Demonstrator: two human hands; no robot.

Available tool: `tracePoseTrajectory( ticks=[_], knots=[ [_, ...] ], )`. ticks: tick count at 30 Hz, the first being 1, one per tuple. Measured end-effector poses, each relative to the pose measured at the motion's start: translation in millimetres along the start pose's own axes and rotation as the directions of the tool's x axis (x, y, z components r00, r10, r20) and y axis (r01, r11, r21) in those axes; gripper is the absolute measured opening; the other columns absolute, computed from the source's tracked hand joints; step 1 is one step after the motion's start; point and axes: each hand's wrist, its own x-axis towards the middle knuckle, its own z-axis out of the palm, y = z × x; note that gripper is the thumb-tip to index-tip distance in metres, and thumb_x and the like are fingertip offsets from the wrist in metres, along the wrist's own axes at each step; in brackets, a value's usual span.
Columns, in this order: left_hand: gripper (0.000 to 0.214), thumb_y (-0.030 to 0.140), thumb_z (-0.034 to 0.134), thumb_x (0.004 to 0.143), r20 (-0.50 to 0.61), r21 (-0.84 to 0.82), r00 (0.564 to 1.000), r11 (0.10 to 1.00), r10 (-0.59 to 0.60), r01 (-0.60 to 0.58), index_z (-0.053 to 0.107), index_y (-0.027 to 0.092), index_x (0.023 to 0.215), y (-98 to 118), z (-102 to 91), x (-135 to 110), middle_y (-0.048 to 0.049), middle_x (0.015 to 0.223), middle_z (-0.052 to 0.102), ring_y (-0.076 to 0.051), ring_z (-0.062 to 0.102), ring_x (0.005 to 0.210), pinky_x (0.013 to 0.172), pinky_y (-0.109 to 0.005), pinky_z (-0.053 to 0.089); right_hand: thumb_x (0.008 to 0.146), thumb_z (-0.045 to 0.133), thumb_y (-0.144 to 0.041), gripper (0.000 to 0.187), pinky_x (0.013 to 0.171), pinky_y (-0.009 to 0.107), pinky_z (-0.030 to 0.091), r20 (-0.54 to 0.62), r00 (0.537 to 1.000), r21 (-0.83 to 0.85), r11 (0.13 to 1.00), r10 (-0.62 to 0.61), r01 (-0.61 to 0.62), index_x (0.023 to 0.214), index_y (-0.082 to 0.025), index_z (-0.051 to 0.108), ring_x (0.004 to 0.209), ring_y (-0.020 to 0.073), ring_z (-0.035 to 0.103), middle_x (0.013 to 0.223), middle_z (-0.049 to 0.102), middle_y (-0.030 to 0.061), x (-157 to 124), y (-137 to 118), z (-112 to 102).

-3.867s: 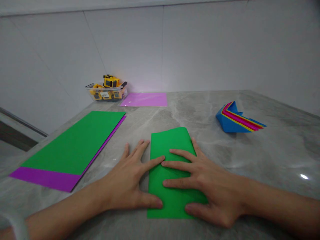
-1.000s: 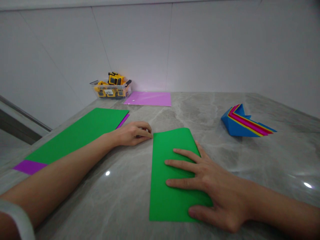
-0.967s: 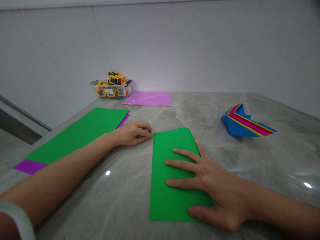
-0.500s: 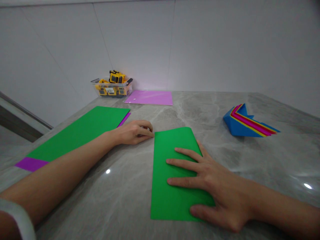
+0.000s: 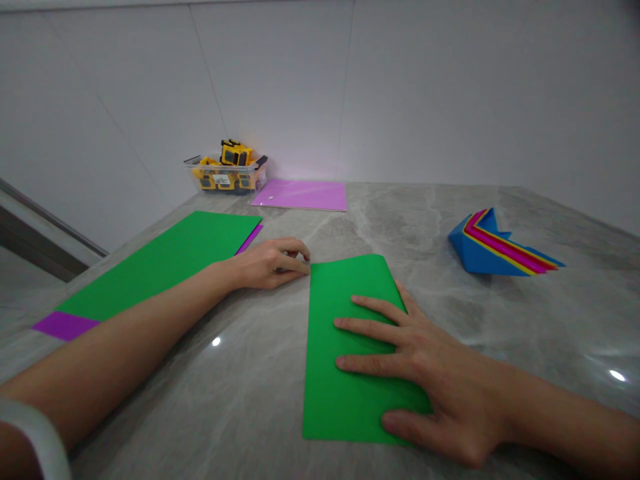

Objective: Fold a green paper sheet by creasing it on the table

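Observation:
A green sheet of paper [image 5: 340,400] lies bent over on itself in front of me, with a rounded bend at its upper right. My right hand [image 5: 425,373] rests on its right part, fingers spread and pointing left, the thumb near the lower edge. At the sheet's upper left corner is my left hand [image 5: 275,263], its fingers curled and closed, the fingertips pinching or pressing that corner. Whether paper sits between those fingertips is hard to make out.
Left of my left arm lie another green sheet [image 5: 165,260] and a purple sheet [image 5: 65,325] beneath it. At the back stand a clear box [image 5: 225,181] of yellow toy vehicles and a pink-purple pad [image 5: 300,195]. A blue folded paper piece with colored stripes [image 5: 490,250] sits right.
Both hands keep their places on the green paper. The whole view has shifted very slightly, with things appearing a little further right.

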Motion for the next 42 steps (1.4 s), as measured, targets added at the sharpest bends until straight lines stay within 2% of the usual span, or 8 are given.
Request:
tracePoseTrajectory(
  ticks=[7,14,27,33,42],
  knots=[
    [0.020,0.019,0.054,0.092,-0.019,0.026,0.999,0.999,0.026,-0.025,0.072,0.016,0.100,9,-1.3,5,-0.0122,0.106,0.068,-0.018,0.060,0.086,0.082,-0.033,0.051,0.078,0.068,-0.041,0.066,0.110,0.073,-0.003,-0.011,1.000,-0.003,1.000,-0.010,0.010,0.142,-0.038,0.048,0.144,0.0429,0.021,0.154,0.037,0.0016,0,1,0],
    [0.019,0.025,0.056,0.092,0.075,0.091,0.996,0.995,0.042,-0.048,0.070,0.013,0.091,26,-3.4,13,-0.0138,0.104,0.071,-0.021,0.062,0.089,0.082,-0.036,0.051,0.079,0.067,-0.042,0.066,0.108,0.075,-0.006,-0.008,1.000,-0.021,1.000,-0.005,0.005,0.142,-0.039,0.047,0.143,0.0435,0.022,0.155,0.036,0.0012,0,2,2],
    [0.019,0.026,0.059,0.090,0.048,0.028,0.998,0.998,0.046,-0.047,0.071,0.014,0.097,23,-3.7,12,-0.0143,0.105,0.071,-0.021,0.064,0.090,0.083,-0.036,0.053,0.077,0.068,-0.037,0.066,0.112,0.071,0.001,-0.034,0.999,0.008,0.999,-0.031,0.032,0.140,-0.035,0.050,0.143,0.0421,0.023,0.153,0.040,0.0037,-1,2,1],
    [0.022,0.027,0.058,0.091,0.065,0.040,0.997,0.998,0.051,-0.054,0.071,0.011,0.099,23,-4.8,12,-0.0143,0.104,0.072,-0.022,0.063,0.088,0.081,-0.035,0.052,0.078,0.067,-0.040,0.066,0.107,0.076,-0.005,-0.004,1.000,-0.008,1.000,-0.015,0.015,0.141,-0.038,0.048,0.143,0.0441,0.022,0.154,0.037,0.0020,0,2,1],
    [0.047,0.054,0.067,0.080,0.168,0.133,0.983,0.990,-0.070,0.048,0.073,0.009,0.090,38,-11.0,22,-0.0179,0.093,0.071,-0.028,0.065,0.089,0.080,-0.039,0.054,0.077,0.069,-0.038,0.066,0.108,0.075,-0.006,-0.018,1.000,0.006,1.000,-0.018,0.018,0.141,-0.036,0.050,0.143,0.0445,0.022,0.153,0.039,0.0042,0,2,-1]
  ],
)
